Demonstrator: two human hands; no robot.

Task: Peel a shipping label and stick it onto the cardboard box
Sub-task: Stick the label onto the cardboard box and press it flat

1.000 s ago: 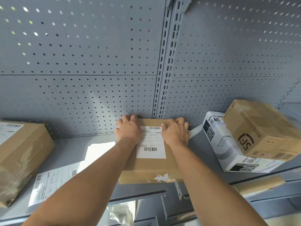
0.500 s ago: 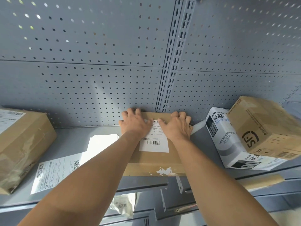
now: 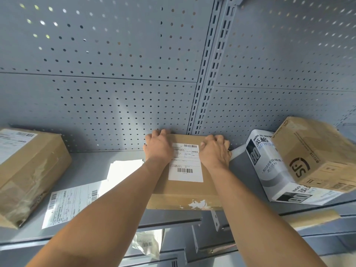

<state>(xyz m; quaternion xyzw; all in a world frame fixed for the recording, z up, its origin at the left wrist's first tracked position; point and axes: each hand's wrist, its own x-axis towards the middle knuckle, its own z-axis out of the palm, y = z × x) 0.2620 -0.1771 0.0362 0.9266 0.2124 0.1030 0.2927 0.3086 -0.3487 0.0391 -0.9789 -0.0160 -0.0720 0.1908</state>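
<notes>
A flat brown cardboard box (image 3: 185, 191) lies on the grey metal shelf (image 3: 92, 162), its far edge against the pegboard back wall. A white shipping label (image 3: 185, 166) with barcodes is stuck flat on the box top. My left hand (image 3: 158, 146) rests on the box's far left part, fingers curled over the far edge and covering the label's left edge. My right hand (image 3: 215, 151) grips the far right part of the box the same way, beside the label's right edge.
A large taped cardboard box (image 3: 28, 170) stands at the left. Loose label sheets (image 3: 77, 199) lie on the shelf between it and my left arm. At the right, a white printed carton (image 3: 269, 170) leans under a brown box (image 3: 316, 155). A lower shelf holds a plastic bag (image 3: 148, 243).
My two hands have spread apart from the label's middle toward the box's far corners, uncovering more of the label. The box has stayed in place.
</notes>
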